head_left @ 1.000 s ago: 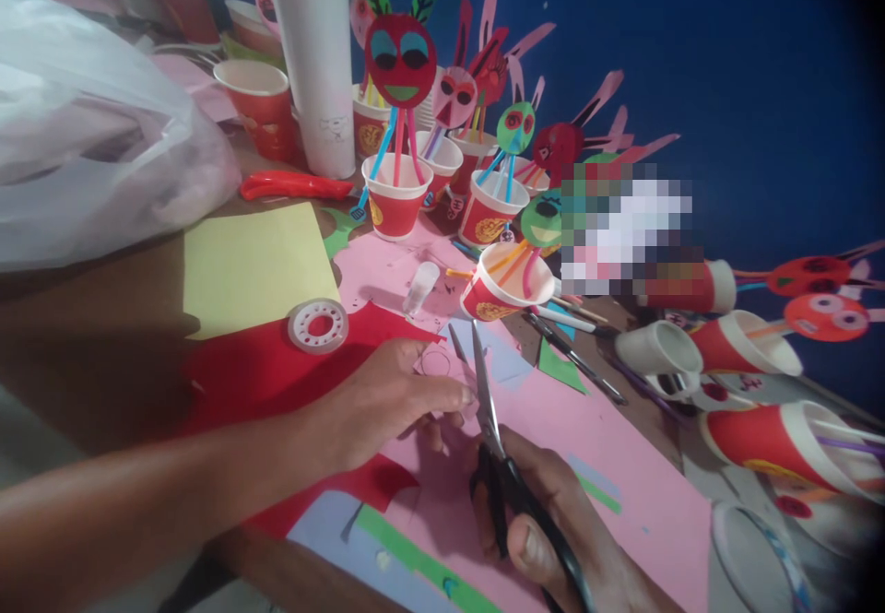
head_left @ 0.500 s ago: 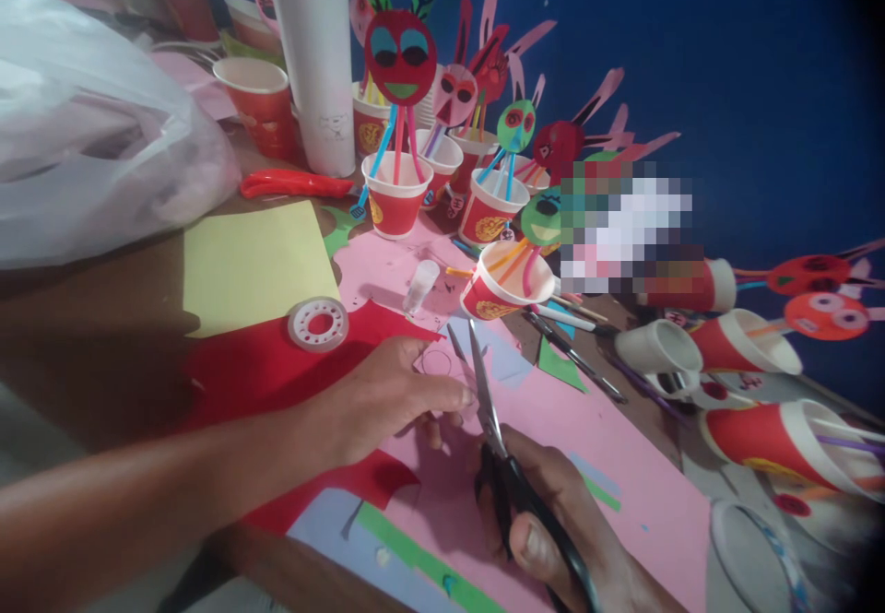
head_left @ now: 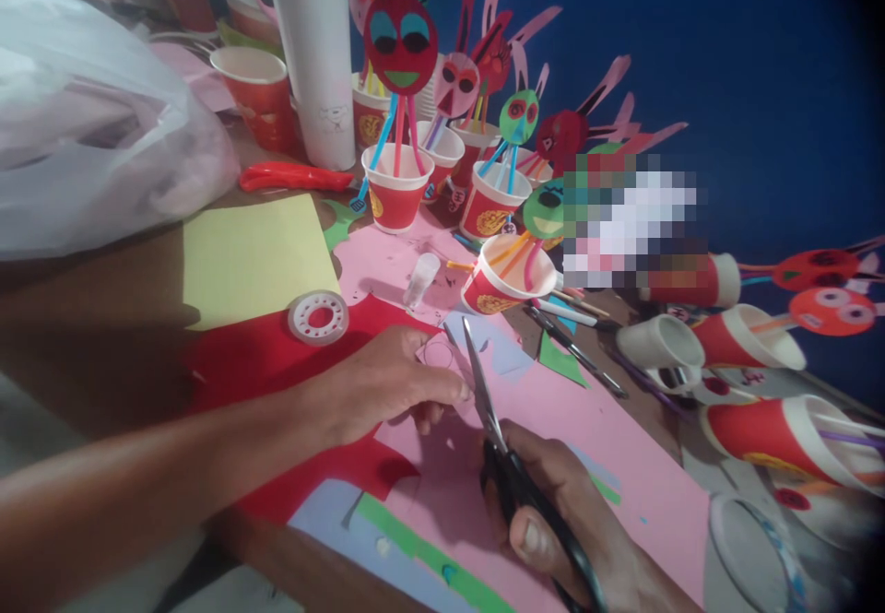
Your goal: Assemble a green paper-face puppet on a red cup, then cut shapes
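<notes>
Paper (head_left: 437, 352) in left hand (head_left: 387, 378), scissors (head_left: 510, 470) in right (head_left: 577, 498)

From where I stand, the light is dim and soft, apparently falling from the right, since the small clear cap (head_left: 423, 279) casts its shadow leftward over pink paper (head_left: 380, 249); a pale glint marks the scissors (head_left: 485, 392). The plastic bag (head_left: 103, 134) forms the brightest mass, softly blurred, while the blue wall (head_left: 747, 60) darkens to black at the right-hand corners. There the outermost cups (head_left: 750, 436) look stretched and slanted, and coarse blocks (head_left: 629, 217) mask a patch right of centre.
</notes>
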Demonstrator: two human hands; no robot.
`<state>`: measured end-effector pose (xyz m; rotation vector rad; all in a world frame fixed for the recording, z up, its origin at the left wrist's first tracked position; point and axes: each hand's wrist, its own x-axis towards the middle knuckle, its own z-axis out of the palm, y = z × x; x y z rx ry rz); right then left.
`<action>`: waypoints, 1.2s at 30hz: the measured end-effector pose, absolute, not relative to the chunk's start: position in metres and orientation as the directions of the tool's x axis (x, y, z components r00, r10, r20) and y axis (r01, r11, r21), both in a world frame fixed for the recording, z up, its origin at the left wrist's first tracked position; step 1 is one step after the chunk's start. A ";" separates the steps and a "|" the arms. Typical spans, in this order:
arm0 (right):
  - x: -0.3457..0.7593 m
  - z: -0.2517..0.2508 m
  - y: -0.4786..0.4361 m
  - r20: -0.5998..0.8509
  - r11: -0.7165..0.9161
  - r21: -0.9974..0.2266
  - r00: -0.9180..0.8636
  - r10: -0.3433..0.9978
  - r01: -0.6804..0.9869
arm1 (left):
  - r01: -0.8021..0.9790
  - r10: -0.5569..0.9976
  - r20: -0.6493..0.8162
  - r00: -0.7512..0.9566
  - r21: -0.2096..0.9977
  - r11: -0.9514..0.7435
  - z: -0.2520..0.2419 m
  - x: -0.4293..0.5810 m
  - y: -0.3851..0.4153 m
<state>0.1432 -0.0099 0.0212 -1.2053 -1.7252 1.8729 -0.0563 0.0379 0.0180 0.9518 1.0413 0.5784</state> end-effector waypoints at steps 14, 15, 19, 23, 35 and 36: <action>0.148 0.017 -0.013 -0.348 -0.217 -0.934 -0.585 0.732 0.284 | 0.054 0.763 -0.487 0.424 0.855 0.516 0.017 -0.058 0.042; 0.148 0.017 -0.013 -0.350 -0.216 -0.933 -0.587 0.730 0.287 | 0.057 0.761 -0.490 0.425 0.854 0.518 0.018 -0.058 0.042; 0.149 0.016 -0.013 -0.357 -0.216 -0.929 -0.581 0.732 0.299 | 0.063 0.747 -0.491 0.449 0.851 0.521 0.021 -0.058 0.042; 0.149 0.015 -0.012 -0.358 -0.213 -0.927 -0.570 0.739 0.307 | 0.041 0.742 -0.490 0.457 0.845 0.532 0.023 -0.058 0.041; 0.142 0.014 -0.018 -0.318 -0.256 -0.948 -0.516 0.796 0.189 | -0.089 0.810 -0.387 0.442 0.879 0.468 0.016 -0.054 0.037; 0.140 0.014 -0.018 -0.315 -0.252 -0.949 -0.514 0.798 0.191 | -0.100 0.818 -0.382 0.430 0.880 0.464 0.016 -0.054 0.037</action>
